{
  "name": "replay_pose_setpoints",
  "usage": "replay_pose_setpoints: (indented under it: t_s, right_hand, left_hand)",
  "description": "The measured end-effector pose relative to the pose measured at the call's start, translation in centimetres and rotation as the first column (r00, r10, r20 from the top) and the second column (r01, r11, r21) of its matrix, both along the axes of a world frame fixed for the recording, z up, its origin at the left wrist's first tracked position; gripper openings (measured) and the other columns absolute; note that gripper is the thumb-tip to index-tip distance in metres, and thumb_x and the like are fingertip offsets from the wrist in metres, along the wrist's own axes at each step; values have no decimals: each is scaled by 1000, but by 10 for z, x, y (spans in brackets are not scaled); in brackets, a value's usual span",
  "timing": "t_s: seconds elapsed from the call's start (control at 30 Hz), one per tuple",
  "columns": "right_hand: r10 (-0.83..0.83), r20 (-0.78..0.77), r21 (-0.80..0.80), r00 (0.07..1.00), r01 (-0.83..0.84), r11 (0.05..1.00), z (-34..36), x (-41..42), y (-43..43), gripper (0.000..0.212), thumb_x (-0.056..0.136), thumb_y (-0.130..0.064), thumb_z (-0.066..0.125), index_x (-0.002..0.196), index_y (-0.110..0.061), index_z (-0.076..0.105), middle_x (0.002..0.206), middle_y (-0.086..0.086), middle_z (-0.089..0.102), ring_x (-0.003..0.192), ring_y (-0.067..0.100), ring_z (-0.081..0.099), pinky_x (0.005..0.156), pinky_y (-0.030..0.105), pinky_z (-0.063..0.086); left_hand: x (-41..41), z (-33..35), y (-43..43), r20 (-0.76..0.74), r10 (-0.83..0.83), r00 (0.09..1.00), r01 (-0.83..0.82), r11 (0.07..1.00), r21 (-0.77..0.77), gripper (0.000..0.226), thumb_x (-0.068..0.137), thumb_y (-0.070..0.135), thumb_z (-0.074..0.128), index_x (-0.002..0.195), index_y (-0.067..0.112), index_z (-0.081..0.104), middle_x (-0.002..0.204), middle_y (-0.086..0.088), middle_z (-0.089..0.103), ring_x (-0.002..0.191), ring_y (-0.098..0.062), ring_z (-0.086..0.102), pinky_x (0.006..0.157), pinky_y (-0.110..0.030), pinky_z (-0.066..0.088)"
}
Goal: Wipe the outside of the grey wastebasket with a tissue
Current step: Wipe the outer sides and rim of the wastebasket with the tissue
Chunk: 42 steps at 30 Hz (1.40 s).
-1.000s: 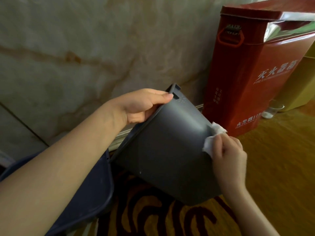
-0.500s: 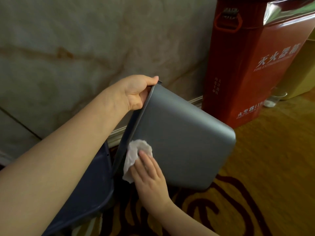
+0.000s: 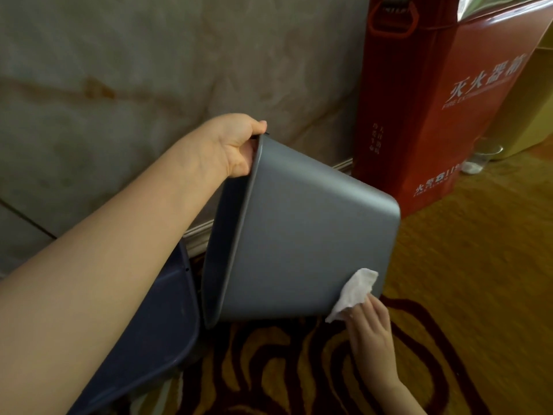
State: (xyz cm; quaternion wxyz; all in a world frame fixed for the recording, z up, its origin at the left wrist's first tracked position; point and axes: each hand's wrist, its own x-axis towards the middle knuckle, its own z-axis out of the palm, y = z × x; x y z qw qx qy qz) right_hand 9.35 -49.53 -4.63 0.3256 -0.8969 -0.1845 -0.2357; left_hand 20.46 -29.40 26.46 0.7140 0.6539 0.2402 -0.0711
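The grey wastebasket [image 3: 299,235] is in the middle of the view, up off the patterned carpet [image 3: 299,369] and tipped on its side, with its open top at about 9 o'clock and its bottom at about 3 o'clock. The left hand [image 3: 236,145] holds the rim at about 11 o'clock, with the thumb on the outside and the other fingers hidden inside the top. The right hand [image 3: 371,327] is at about 5 o'clock, with its fingers flat and close together, pushing the white tissue [image 3: 354,290] onto the grey side near the bottom corner. To wipe well, I think the left hand should grip tight so the basket does not wobble. The right hand should keep the tissue flat under the fingers and slide it in long lines, then go round the curved corner and the bottom edge. The basket can be turned a little to reach a new side. A red box [image 3: 434,115] stands behind at about 1 o'clock, and a dark blue bin [image 3: 155,324] is just beside the basket at about 8 o'clock.
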Motion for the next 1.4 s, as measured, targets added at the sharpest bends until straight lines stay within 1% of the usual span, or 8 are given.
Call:
replay_pose_setpoints:
  t_s: [0.17,0.3,0.5,0.7,0.87,1.0,1.17,1.4]
  right_hand:
    - [-218,-290,277,932,299,913,22,0,1,24,77,13,61,99,6,64,100,20,66,103,37,55,89,47,48]
    - [-75,-88,483,993,109,869,78,-10,38,11,83,3,51,87,-1,59,87,14,61,95,18,48,90,26,43]
    - [259,180,105,949,-280,954,100,-6,87,20,92,-9,44,104,-10,59,116,6,65,111,19,45,96,27,38]
    - [-46,-23,160,999,49,986,45,-1,14,41,96,-10,34,83,5,69,92,22,69,94,27,48,85,30,39]
    - [-73,-463,598,883,373,710,69,-12,-9,29,87,7,52,98,-17,64,96,12,66,91,29,63,75,9,43]
    - [192,-337,825,922,191,531,154,-19,0,36,82,-19,59,107,-46,60,100,-25,69,92,-4,63,70,4,49]
    - [334,-104,617,937,-203,760,235,22,35,8,89,-11,53,91,-15,60,71,-10,50,69,10,51,61,18,38]
    - [327,12,104,945,-327,939,241,59,123,26,90,-19,53,114,-10,57,114,2,61,99,27,44,81,36,35]
  left_hand:
    - [1,-3,8,-6,81,997,-81,996,-33,24,97,16,38,78,7,49,80,-9,57,70,-22,59,51,-36,47]
    - [1,-5,10,-3,88,996,-88,996,-28,23,96,15,38,78,7,49,78,-8,58,68,-21,60,50,-35,49]
    - [-4,0,7,-41,37,998,-38,999,-27,16,92,19,39,92,7,51,79,-10,58,49,-21,65,38,-28,53]
    - [-10,-2,4,-27,63,998,-60,991,123,24,94,25,43,81,10,56,73,-3,59,53,-13,61,40,-18,50]
    - [-20,2,-2,55,19,998,-31,972,234,23,94,10,40,76,9,53,69,-5,58,57,-14,56,39,-16,46]
    - [-42,2,9,134,-6,991,-22,979,204,19,91,3,43,82,3,60,73,-8,64,61,-17,62,48,-20,53]
    - [-76,-16,21,262,-118,958,93,990,107,28,90,1,41,91,11,67,71,-1,76,66,-10,71,59,-19,56]
    - [-91,-31,36,337,-107,936,134,989,-58,33,91,1,34,96,9,66,80,-3,77,74,-9,72,62,-17,55]
